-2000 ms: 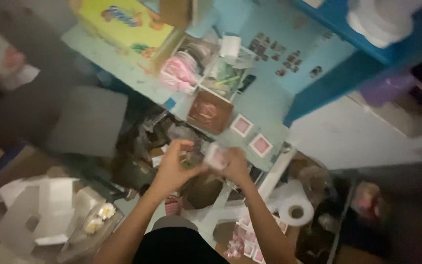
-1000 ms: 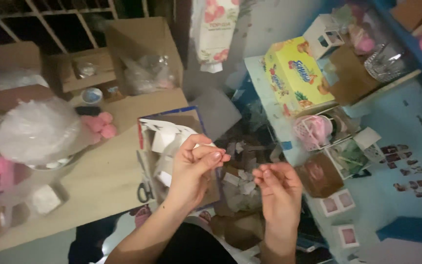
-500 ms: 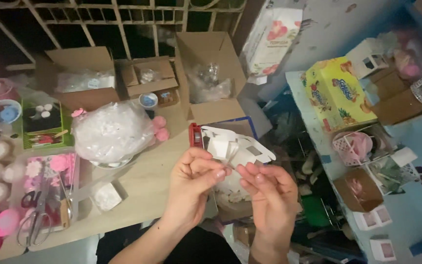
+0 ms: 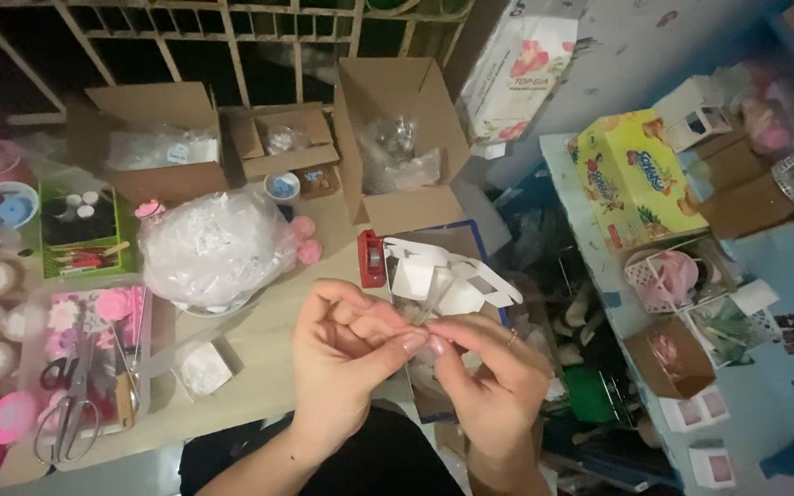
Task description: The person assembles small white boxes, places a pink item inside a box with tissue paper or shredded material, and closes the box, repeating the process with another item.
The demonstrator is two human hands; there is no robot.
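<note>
Cluttered table point(image 4: 268, 349): scissors point(image 4: 71, 404), bagged pile point(image 4: 209, 248) flank pinching hands point(image 4: 415, 367).

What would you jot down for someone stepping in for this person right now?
Left hand and right hand meet fingertip to fingertip, pinching something too small to make out. Just behind them lies a stack of flat white box blanks, beside a red dispenser. A small folded white box sits on the wooden table, scissors at far left. Blanks remain unfolded.
</note>
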